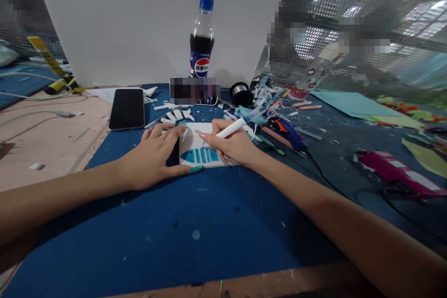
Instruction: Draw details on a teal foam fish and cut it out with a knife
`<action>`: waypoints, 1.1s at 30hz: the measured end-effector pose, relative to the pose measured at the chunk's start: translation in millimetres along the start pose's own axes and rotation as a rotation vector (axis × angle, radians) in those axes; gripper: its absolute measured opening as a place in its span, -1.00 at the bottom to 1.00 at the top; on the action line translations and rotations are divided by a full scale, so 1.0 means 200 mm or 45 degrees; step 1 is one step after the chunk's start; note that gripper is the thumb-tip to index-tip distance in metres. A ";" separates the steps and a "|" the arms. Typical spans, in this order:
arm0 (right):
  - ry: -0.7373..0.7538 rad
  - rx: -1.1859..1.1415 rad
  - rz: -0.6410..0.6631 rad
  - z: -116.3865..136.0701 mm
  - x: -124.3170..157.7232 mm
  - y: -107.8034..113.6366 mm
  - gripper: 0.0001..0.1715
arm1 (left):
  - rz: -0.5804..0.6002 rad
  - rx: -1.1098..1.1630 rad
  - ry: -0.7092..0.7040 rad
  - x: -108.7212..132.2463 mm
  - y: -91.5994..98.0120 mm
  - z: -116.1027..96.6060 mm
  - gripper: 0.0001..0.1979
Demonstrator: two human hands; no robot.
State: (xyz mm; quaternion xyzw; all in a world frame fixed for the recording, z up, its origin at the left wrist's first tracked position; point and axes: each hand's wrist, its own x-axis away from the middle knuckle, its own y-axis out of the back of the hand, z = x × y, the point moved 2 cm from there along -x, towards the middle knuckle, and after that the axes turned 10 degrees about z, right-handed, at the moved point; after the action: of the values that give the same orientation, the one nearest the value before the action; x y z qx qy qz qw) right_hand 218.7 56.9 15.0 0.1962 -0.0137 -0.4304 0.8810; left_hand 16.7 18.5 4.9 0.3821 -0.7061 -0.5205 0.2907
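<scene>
A white foam-like board (192,136) lies on the blue table mat (195,214), with a teal striped fish-like shape (200,155) along its near side. My left hand (153,156) rests at the board's left end, fingers spread, thumb along the near edge and fingertips at the far corner. A white pen (231,128) with a bluish clear end is gripped in my right hand (233,142), which leans on the board's right part. The pen's tip points down at the board just above the teal shape. My right hand covers the board's right end.
Behind stand a cola bottle (201,51) and a lit phone (209,101); a dark phone (127,108) lies left. White scraps (178,114) and a black spool (241,94) sit beyond the board. Right are a blue corded tool (291,134) and a magenta device (401,174).
</scene>
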 end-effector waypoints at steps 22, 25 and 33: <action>0.018 0.084 -0.017 0.01 0.00 0.00 -0.47 | 0.022 -0.021 0.004 0.00 0.00 0.00 -0.14; -0.007 0.119 -0.034 0.01 0.00 0.00 -0.47 | 0.010 -0.015 0.006 0.00 0.00 0.00 -0.14; 0.002 0.101 -0.028 0.01 0.00 0.00 -0.47 | 0.001 -0.025 -0.010 0.00 -0.01 0.00 -0.13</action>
State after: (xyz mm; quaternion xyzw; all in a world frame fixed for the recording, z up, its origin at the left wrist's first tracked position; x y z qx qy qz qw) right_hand 217.2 55.9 17.3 0.2313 -0.0279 -0.4391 0.8677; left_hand 16.8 19.1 3.1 0.3768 -0.7022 -0.5289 0.2920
